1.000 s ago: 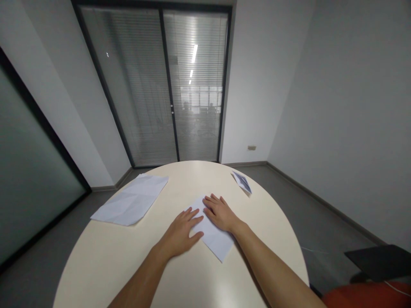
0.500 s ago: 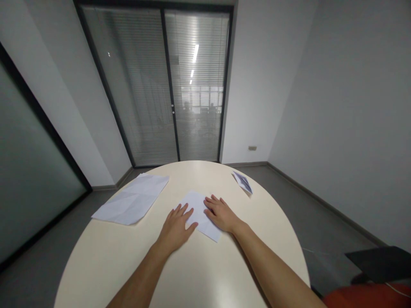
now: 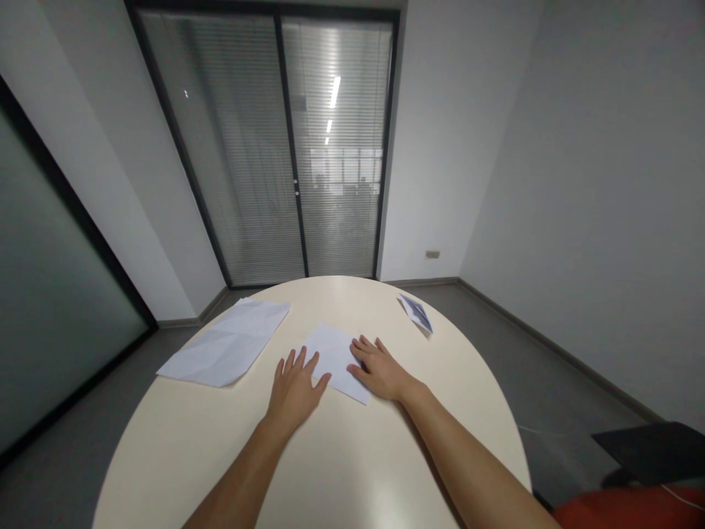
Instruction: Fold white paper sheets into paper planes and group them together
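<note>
A small white sheet of paper (image 3: 333, 356) lies at an angle on the round cream table (image 3: 324, 470), between my two hands. My left hand (image 3: 296, 389) is spread flat, its fingers over the left corner of the sheet. On the sheet's right edge rests my right hand (image 3: 379, 369), palm down with fingers apart. Part of the sheet is hidden under the fingers of both hands.
A larger creased white sheet (image 3: 228, 344) lies at the table's left edge. A small folded paper (image 3: 417, 314) is near the right rim. At the lower right stand a dark flat object (image 3: 655, 452) and something red (image 3: 633, 510).
The small sheet has shifted slightly up and to the left. My left hand has also moved a little to the left, while my right hand is almost where it was.
</note>
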